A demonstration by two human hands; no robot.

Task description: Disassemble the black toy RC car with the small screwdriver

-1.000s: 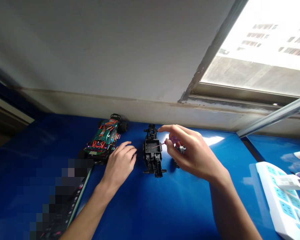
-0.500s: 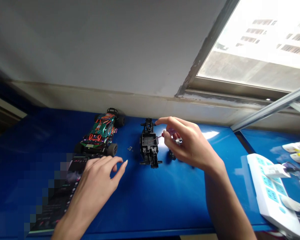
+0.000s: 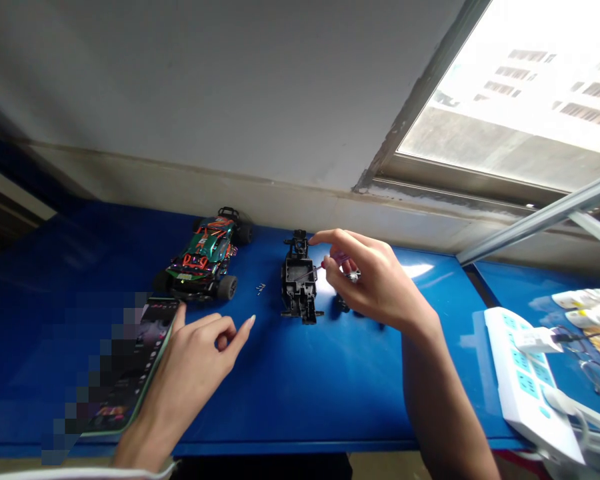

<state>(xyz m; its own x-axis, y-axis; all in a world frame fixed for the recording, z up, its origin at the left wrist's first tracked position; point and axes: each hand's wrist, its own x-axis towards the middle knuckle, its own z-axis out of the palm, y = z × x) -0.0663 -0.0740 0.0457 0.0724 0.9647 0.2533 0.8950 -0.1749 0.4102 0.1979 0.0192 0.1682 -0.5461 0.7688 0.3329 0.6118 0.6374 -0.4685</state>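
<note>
A bare black toy-car chassis (image 3: 299, 285) lies on the blue table (image 3: 330, 393) near the back wall. My right hand (image 3: 370, 283) pinches a small screwdriver with a thin shaft and red collar (image 3: 314, 270), its tip resting in the chassis. My left hand (image 3: 200, 360) hovers low over the table beside a phone (image 3: 130, 373), fingers loosely curled, index finger extended, holding nothing. Tiny screws (image 3: 261, 289) lie between the chassis and a finished green and red toy car (image 3: 205, 257).
A white power strip (image 3: 525, 380) with a plug and cables sits at the right. Small dark parts (image 3: 343, 305) lie under my right hand. A wall and a window frame (image 3: 480, 180) rise behind the table. The table's front edge runs close to me.
My left hand has drawn back from beside the chassis toward the phone, uncovering the small screws. My right hand has kept the screwdriver at the chassis. The view has tilted down a little.
</note>
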